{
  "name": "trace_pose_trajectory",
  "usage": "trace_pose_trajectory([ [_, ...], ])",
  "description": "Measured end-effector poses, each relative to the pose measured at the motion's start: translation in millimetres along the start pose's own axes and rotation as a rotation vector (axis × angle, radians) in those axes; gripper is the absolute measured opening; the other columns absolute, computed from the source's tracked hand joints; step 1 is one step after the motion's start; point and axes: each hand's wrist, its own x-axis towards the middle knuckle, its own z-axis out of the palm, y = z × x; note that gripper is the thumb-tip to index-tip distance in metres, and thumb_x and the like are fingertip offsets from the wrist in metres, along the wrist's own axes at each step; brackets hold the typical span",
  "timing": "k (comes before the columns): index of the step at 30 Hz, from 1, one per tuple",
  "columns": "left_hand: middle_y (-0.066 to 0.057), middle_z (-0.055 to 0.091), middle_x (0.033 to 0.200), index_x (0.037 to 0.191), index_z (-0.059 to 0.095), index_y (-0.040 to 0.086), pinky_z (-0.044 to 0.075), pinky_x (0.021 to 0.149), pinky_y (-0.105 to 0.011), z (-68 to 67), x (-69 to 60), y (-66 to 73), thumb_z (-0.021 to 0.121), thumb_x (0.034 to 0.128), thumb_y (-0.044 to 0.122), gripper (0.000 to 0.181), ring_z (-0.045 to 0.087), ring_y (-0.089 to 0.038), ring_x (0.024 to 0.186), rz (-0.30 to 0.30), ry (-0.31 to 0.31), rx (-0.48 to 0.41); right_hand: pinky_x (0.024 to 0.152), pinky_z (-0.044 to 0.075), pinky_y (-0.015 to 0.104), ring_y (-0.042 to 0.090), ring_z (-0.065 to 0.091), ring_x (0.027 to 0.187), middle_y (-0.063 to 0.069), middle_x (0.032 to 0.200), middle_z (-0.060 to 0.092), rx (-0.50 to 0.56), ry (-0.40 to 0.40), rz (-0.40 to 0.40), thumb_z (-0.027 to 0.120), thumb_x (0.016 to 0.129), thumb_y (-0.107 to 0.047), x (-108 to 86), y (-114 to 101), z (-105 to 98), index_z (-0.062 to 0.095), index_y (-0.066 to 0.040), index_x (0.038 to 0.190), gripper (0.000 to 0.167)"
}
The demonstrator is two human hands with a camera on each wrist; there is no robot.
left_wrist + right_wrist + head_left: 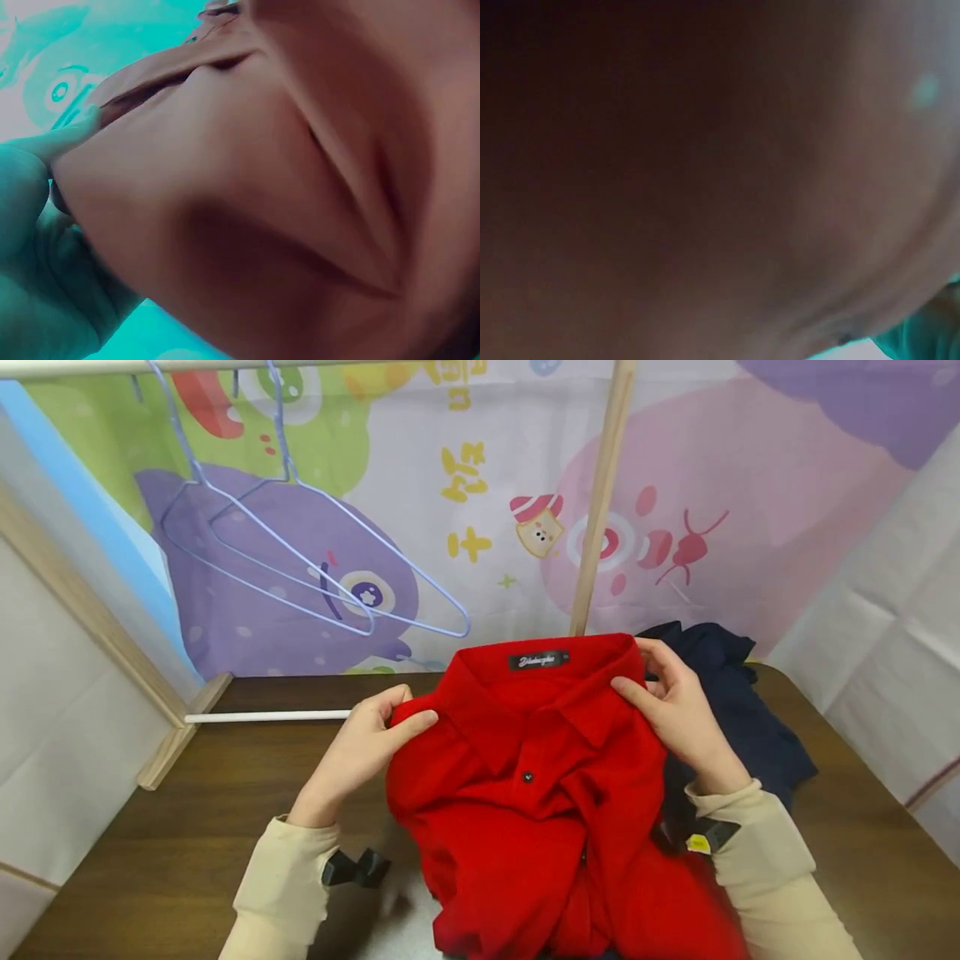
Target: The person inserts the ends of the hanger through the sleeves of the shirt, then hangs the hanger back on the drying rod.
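A red collared shirt with a dark neck label and a dark button is held up, collar toward the top. My left hand pinches its shoulder at the left, thumb on the front. At the right side of the collar my right hand pinches the cloth, thumb in front and the other fingers partly hidden behind. In the left wrist view the left hand grips the edge of the shirt. Cloth fills most of the right wrist view, with a bit of the hand at the lower right corner.
Two light-blue hangers hang from a white rail at the upper left. A dark blue garment lies on the brown table at the right. Wooden posts and a lower white bar stand before a cartoon-printed cloth.
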Motion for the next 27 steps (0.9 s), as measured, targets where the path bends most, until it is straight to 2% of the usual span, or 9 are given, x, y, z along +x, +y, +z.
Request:
trace_pose_trajectory([
  [4, -0.002, 0.036, 0.051, 0.069, 0.043, 0.009, 0.029, 0.042, -0.026, -9.2, -5.7, 7.1, 0.066, 0.0835, 0.023, 0.030, 0.035, -0.011, 0.045, 0.008, 0.029, -0.025, 0.061, 0.052, 0.021, 0.008, 0.064, 0.063, -0.002, 0.099, 0.057, 0.120, 0.035, 0.019, 0.057, 0.086, 0.000, -4.8, 4.8, -2.5, 0.047, -0.007, 0.123, 0.038],
  [7, -0.002, 0.036, 0.050, 0.069, 0.045, 0.010, 0.030, 0.042, -0.027, -16.1, -12.5, 15.8, 0.069, 0.0805, 0.022, 0.029, 0.035, -0.011, 0.044, 0.033, 0.049, -0.003, 0.061, 0.052, 0.021, 0.008, 0.064, 0.062, -0.002, 0.099, 0.057, 0.180, 0.044, 0.020, 0.057, 0.086, 0.001, -5.7, 5.9, -4.3, 0.049, -0.009, 0.122, 0.038],
  [11, -0.001, 0.038, 0.050, 0.069, 0.046, 0.011, 0.031, 0.042, -0.026, -23.5, -20.5, 23.4, 0.072, 0.0775, 0.023, 0.030, 0.036, -0.011, 0.044, 0.081, 0.075, 0.062, 0.061, 0.052, 0.020, 0.007, 0.064, 0.063, -0.002, 0.099, 0.058, 0.185, 0.044, 0.013, 0.057, 0.086, 0.001, -4.8, 4.4, -4.7, 0.050, -0.010, 0.121, 0.038],
  [14, -0.001, 0.045, 0.060, 0.075, 0.051, 0.011, 0.036, 0.048, -0.025, -28.8, -22.7, 24.4, 0.070, 0.0796, 0.019, 0.021, 0.043, -0.012, 0.050, 0.142, 0.079, 0.101, 0.062, 0.052, 0.020, 0.007, 0.064, 0.063, -0.002, 0.097, 0.058, 0.182, 0.054, 0.003, 0.058, 0.085, 0.002, -3.7, 3.0, -4.3, 0.050, -0.010, 0.120, 0.038],
  [17, 0.001, 0.051, 0.069, 0.083, 0.056, 0.013, 0.039, 0.054, -0.024, -34.4, -24.0, 22.1, 0.066, 0.0823, 0.011, 0.010, 0.047, -0.012, 0.056, 0.194, 0.068, 0.132, 0.061, 0.052, 0.019, 0.007, 0.064, 0.062, -0.002, 0.096, 0.058, 0.186, 0.064, -0.005, 0.058, 0.085, 0.003, -2.4, 2.5, -4.2, 0.051, -0.011, 0.119, 0.038],
  [20, 0.002, 0.051, 0.068, 0.089, 0.058, 0.016, 0.038, 0.054, -0.024, -38.9, -25.5, 20.3, 0.064, 0.0843, 0.011, 0.009, 0.047, -0.011, 0.056, 0.224, 0.062, 0.198, 0.061, 0.052, 0.020, 0.007, 0.064, 0.062, -0.001, 0.095, 0.058, 0.198, 0.061, -0.005, 0.058, 0.084, 0.004, -2.2, 2.3, -4.6, 0.051, -0.010, 0.119, 0.038],
  [24, 0.003, 0.044, 0.060, 0.090, 0.058, 0.020, 0.035, 0.049, -0.024, -42.6, -29.6, 24.1, 0.062, 0.0860, 0.016, 0.007, 0.040, -0.010, 0.049, 0.226, 0.059, 0.274, 0.061, 0.052, 0.020, 0.007, 0.065, 0.064, -0.001, 0.096, 0.058, 0.218, 0.061, -0.002, 0.057, 0.084, 0.004, -5.3, 0.5, -6.9, 0.051, -0.010, 0.120, 0.039],
  [27, 0.004, 0.038, 0.056, 0.092, 0.058, 0.022, 0.033, 0.047, -0.024, -44.9, -34.6, 29.3, 0.063, 0.0859, 0.021, 0.008, 0.034, -0.008, 0.047, 0.202, 0.002, 0.304, 0.060, 0.052, 0.020, 0.007, 0.064, 0.064, -0.001, 0.096, 0.058, 0.238, 0.079, -0.006, 0.058, 0.084, 0.004, -8.2, -1.9, -9.4, 0.052, -0.010, 0.119, 0.039],
])
